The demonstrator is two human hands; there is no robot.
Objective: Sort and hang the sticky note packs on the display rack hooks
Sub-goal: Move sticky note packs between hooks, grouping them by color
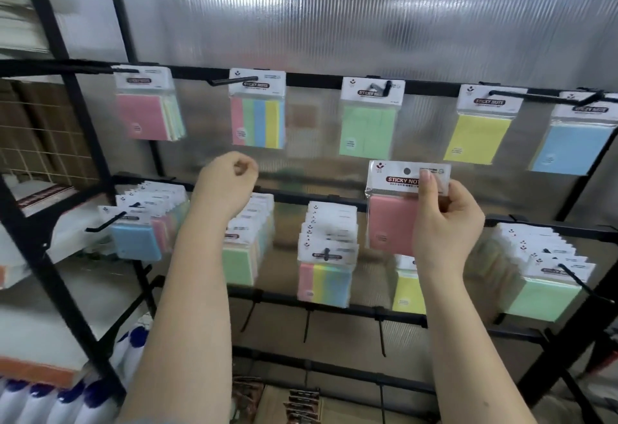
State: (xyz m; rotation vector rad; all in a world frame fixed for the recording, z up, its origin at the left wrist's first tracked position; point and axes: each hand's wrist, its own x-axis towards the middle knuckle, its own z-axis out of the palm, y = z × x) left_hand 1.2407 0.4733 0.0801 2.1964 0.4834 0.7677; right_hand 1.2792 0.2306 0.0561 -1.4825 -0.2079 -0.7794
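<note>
Head view: motion blur softens the lower-row packs, and the right forearm hides most of a yellow pack [408, 293]. Both arms reach up toward the display rack [434, 84]. Left hand [227, 183] is raised, fingers curled together, holding nothing. Right hand [444, 219] pinches the header card of a pink sticky note pack [391, 219], held between the two hook rows, off any hook.

Along the upper bar [314, 80] of the display rack — five hooks, one pack hanging on each. Below, on the lower bar [301, 197], stacked rows of packs front to back. Between the two rows, right of centre — a pack [394, 209] held in the right hand [444, 223]. Left hand [227, 183] raised left of it, apart.
</note>
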